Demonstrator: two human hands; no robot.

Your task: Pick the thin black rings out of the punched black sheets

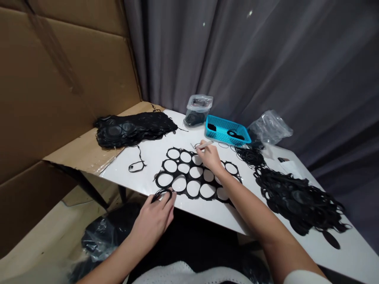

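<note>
Put a big clock flat around the black sheet with round holes (186,176), with twelve o'clock pointing away from the person. At eight o'clock, down low, there is a shiny dark plastic bag (102,236).

The left hand (158,213) is between seven and eight o'clock, close by the sheet's near corner. Its fingers are bent and hold a bunch of thin black rings (156,194). I cannot tell if the rings go around the fingers.

The sheet lies flat on the white table (207,217), with its holes in rows. The right hand (209,157) is just past twelve o'clock, over the sheet's far edge. Its fingers pinch a thin pale stick (204,144) that points to the left.

A big messy black pile (299,197) sits between three and four o'clock. A loose black loop (135,171) lies at nine. A tangle of black rings (251,157) is between two and three.

Farther off, a fat black stack (133,128) is at ten, partly on brown cardboard. A blue basket (219,137) with black bits in it is at one, and a crinkly clear bag (274,126) is at two. A see-through pouch (198,110) stands at twelve. Behind them hangs a gray curtain (237,59).
</note>
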